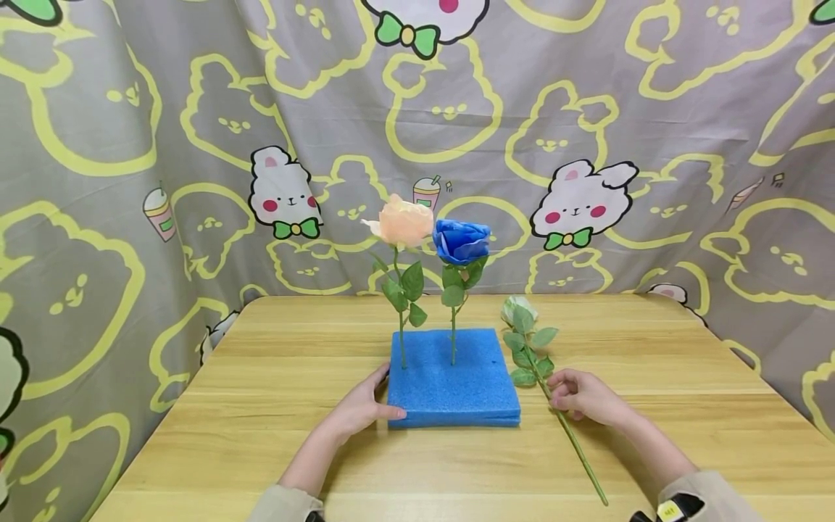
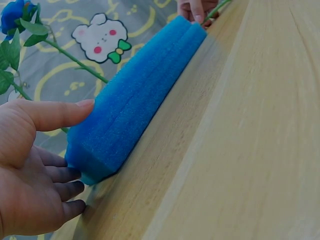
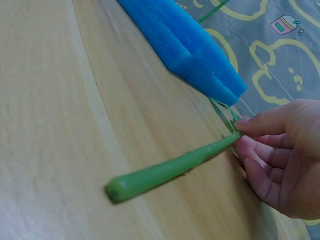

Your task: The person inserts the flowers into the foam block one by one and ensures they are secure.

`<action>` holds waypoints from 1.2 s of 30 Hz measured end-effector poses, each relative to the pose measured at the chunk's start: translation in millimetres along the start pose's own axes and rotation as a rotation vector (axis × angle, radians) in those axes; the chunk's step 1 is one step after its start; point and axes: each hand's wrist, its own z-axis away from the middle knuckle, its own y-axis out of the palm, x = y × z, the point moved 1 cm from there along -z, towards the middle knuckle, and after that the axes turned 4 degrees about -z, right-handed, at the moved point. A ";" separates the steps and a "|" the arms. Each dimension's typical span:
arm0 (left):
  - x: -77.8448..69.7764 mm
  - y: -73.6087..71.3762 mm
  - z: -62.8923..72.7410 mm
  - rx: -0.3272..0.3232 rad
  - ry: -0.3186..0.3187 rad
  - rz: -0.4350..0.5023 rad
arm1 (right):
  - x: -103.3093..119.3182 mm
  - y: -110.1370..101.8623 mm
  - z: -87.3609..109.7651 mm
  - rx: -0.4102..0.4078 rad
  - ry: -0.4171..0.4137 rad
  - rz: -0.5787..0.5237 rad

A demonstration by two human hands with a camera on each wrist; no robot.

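Observation:
A blue foam block (image 1: 450, 377) lies on the table with a peach rose (image 1: 404, 223) and a blue rose (image 1: 462, 243) standing upright in it. My left hand (image 1: 365, 406) rests against the block's left front corner. In the left wrist view its thumb (image 2: 62, 114) lies straight on the foam, and the other fingers extend loosely beside the left end. To the right of the block, a pale greenish-white rose (image 1: 520, 312) lies with its stem slanting toward me. My right hand (image 1: 583, 395) pinches that green stem (image 3: 175, 170) between thumb and fingertips, below the leaves.
The wooden table (image 1: 274, 348) extends around the block on every side. Behind its far edge hangs a grey curtain (image 1: 457, 130) with yellow bear outlines and white rabbits. The two upright roses rise in front of the curtain.

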 end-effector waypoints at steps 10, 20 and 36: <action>1.9 0.8 -0.2 -0.002 -0.001 -0.002 | -0.4 -1.0 1.8 -0.073 0.029 0.033; 2.8 0.1 -1.8 -0.001 -0.001 -0.005 | -1.5 -2.3 2.9 -0.037 0.042 -0.054; 2.7 0.0 -1.2 0.001 -0.004 0.003 | 2.6 -5.9 4.0 -0.047 0.025 -0.040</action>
